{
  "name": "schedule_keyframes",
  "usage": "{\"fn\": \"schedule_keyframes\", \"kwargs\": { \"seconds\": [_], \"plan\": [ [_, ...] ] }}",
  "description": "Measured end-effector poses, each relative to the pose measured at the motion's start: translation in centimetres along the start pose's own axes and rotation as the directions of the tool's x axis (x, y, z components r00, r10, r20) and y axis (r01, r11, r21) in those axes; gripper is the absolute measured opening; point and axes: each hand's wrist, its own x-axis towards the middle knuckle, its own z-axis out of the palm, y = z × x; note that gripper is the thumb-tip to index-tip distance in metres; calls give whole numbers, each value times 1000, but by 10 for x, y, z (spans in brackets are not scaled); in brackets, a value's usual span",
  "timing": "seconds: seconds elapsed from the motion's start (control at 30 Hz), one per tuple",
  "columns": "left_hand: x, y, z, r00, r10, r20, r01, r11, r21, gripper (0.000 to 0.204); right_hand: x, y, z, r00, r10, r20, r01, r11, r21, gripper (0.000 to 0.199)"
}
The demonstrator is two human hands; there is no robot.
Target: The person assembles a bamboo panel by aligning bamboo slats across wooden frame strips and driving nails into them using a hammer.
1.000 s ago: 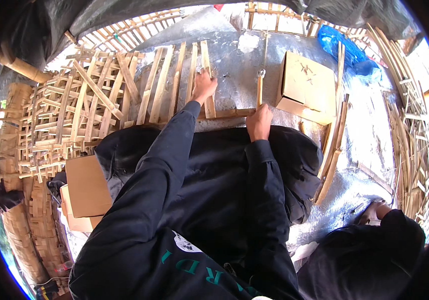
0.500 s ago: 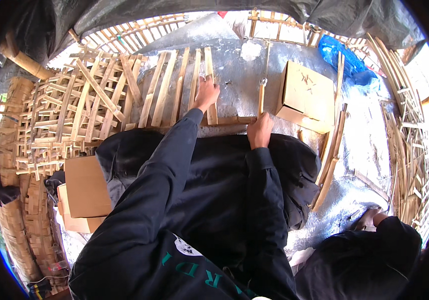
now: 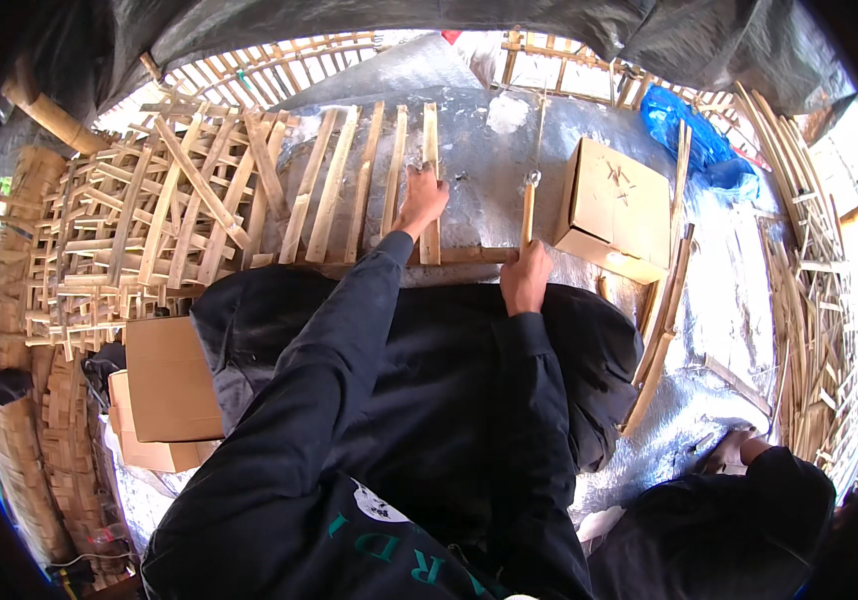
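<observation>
My left hand (image 3: 423,198) is closed around the middle of a pale bamboo slat (image 3: 431,240), the rightmost in a row of spaced slats. The slat's near end rests at a bamboo crosspiece (image 3: 474,256) lying in front of my legs. My right hand (image 3: 526,278) grips the lower end of a tool with a light wooden handle (image 3: 528,215). From a metal collar at the handle's top, a long thin metal part (image 3: 540,125) points away from me; its exact kind is unclear. Several more slats (image 3: 333,190) lie to the left.
Stacked bamboo lattice (image 3: 139,215) is at the left, with open cartons (image 3: 174,380) below it. A closed carton (image 3: 617,200) stands right of the tool. Blue plastic (image 3: 694,140) and bundled strips (image 3: 814,300) lie farther right. Another person's dark sleeve (image 3: 794,485) shows at lower right.
The whole view has shifted slightly downward. The held slat has moved a little right, away from its neighbour. My right hand keeps its grip on the wooden-handled tool.
</observation>
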Motion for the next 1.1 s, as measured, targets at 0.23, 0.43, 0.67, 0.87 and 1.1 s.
{"fn": "schedule_keyframes", "kwargs": {
  "seconds": [0.23,0.43,0.67,0.87,1.1],
  "plan": [
    [0,5,1,996,-48,72,53,995,-80,44,-1,5,1,996,-62,-58,61,998,-19,23],
    [-4,2,7,998,23,54,-18,996,-86,44,-1,2,-1,999,-38,-32,37,999,-26,23],
    [-2,8,3,997,-4,72,9,998,-62,60,-1,4,-1,993,-109,-42,106,993,-56,23],
    [-6,18,-4,987,-73,142,82,995,-56,66,-4,5,-3,994,-104,-36,101,991,-83,23],
    [-7,19,0,991,-72,116,81,994,-71,60,-9,-33,-33,982,-174,-70,168,982,-92,21]
  ]
}}
